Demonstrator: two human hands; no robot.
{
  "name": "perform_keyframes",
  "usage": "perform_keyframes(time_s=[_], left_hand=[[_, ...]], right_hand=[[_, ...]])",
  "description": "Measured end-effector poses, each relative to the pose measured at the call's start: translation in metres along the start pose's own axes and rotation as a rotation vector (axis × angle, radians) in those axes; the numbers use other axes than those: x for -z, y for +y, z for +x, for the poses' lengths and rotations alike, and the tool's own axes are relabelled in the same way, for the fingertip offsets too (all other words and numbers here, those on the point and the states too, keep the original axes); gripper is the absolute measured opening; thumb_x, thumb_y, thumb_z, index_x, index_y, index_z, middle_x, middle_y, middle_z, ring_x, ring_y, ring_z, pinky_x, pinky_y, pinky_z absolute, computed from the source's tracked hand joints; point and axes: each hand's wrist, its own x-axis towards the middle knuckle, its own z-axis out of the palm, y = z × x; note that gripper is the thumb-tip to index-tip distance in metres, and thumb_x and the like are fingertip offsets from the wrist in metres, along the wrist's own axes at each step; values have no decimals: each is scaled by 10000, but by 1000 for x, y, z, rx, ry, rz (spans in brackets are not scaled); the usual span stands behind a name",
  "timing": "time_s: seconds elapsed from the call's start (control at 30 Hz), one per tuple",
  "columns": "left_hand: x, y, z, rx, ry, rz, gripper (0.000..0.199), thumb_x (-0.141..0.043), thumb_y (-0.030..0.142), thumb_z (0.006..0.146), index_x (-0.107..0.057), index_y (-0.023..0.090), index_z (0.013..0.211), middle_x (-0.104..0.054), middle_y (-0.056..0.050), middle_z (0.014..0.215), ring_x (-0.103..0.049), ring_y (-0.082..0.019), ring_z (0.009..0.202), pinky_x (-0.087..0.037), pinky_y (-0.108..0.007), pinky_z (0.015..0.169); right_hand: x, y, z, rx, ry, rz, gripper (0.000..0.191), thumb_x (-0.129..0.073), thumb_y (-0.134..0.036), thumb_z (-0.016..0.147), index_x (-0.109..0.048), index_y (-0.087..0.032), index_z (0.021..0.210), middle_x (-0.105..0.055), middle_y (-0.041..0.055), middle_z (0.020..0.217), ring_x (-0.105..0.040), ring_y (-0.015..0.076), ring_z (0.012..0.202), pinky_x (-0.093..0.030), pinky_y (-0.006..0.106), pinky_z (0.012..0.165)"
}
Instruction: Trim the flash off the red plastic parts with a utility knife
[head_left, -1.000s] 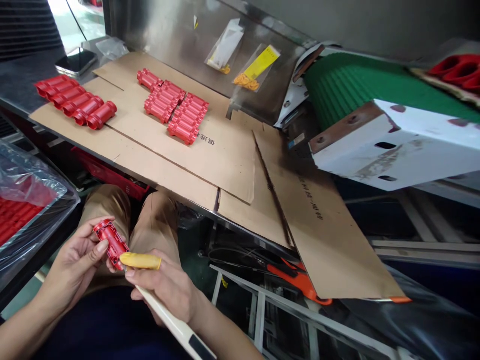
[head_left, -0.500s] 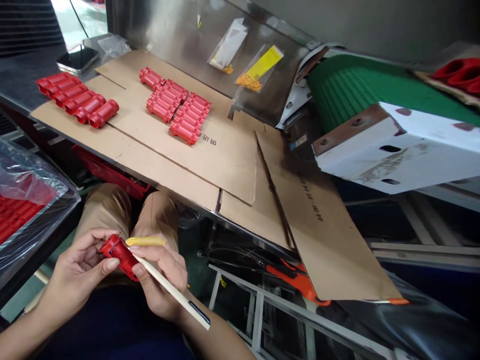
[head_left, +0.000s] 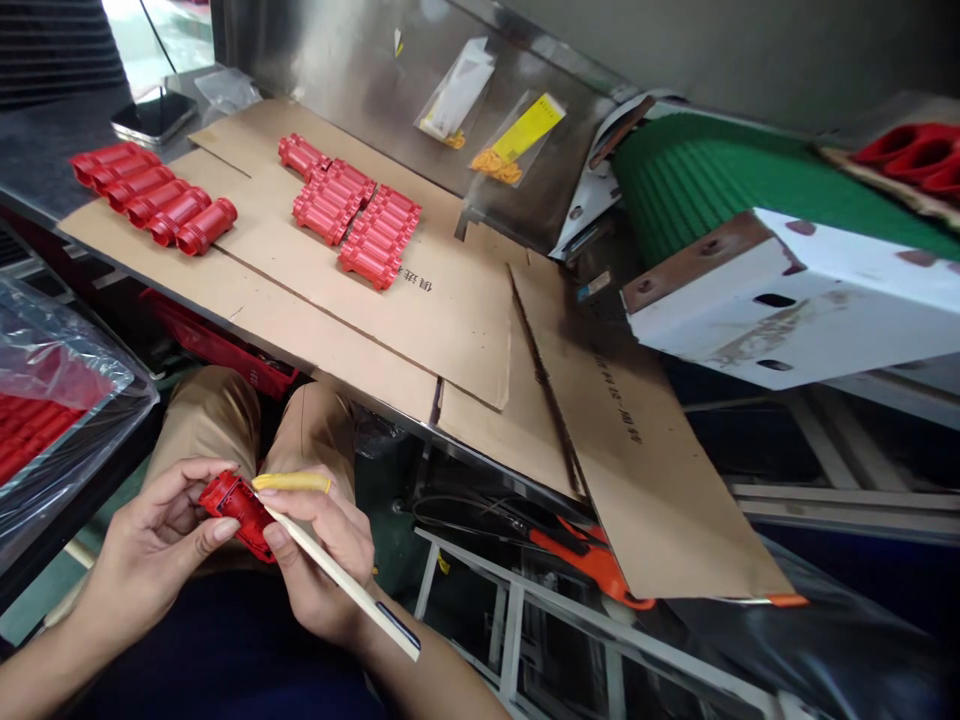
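Above my lap, my left hand grips a red ribbed cylinder by its left side, thumb on top. My right hand touches the cylinder's right end with its thumb and holds a pale stick with a dark mark near its lower end. A yellow finger cover is on one finger of that hand. Several similar red cylinders stand in a row at the left of the cardboard, and more lie grouped near its middle.
A phone lies at the back left. Two small bags, one with a yellow label, rest on the metal surface behind. A green ribbed belt with a white frame juts in at right. Bagged red parts are at left.
The cylinder has turned slightly in my fingers, showing more of its openings. Both hands keep nearly the same place and grip.
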Motion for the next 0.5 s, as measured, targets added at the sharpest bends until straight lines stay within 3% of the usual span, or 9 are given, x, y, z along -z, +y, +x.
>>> perform_keyframes(time_s=[0.17, 0.3, 0.5], left_hand=[[-9, 2, -3, -48, 113, 31, 318, -958, 308, 869, -845, 325, 1166, -866, -10, 1077, -853, -201, 937, -687, -221, 852], [-17, 10, -6, -56, 256, 32, 327, -971, 355, 837, -843, 333, 1138, -837, 11, 1075, -833, -190, 925, -678, -218, 862], [1, 3, -2, -16, 61, 48, 333, -965, 305, 854, -851, 295, 1167, -875, -42, 1106, -865, -248, 968, -712, -271, 851]], right_hand=[[7, -5, -2, -25, -47, -75, 226, -675, -93, 1037, -738, -144, 1247, -845, 156, 1117, -809, 259, 1029, -677, 414, 928], [14, -8, -1, -57, -84, -116, 221, -682, -77, 1025, -742, -144, 1227, -842, 152, 1111, -800, 251, 1019, -676, 407, 941], [16, -9, 1, -77, -70, 4, 189, -701, -199, 1108, -764, -172, 1284, -861, 136, 1190, -823, 230, 1094, -677, 374, 978]])
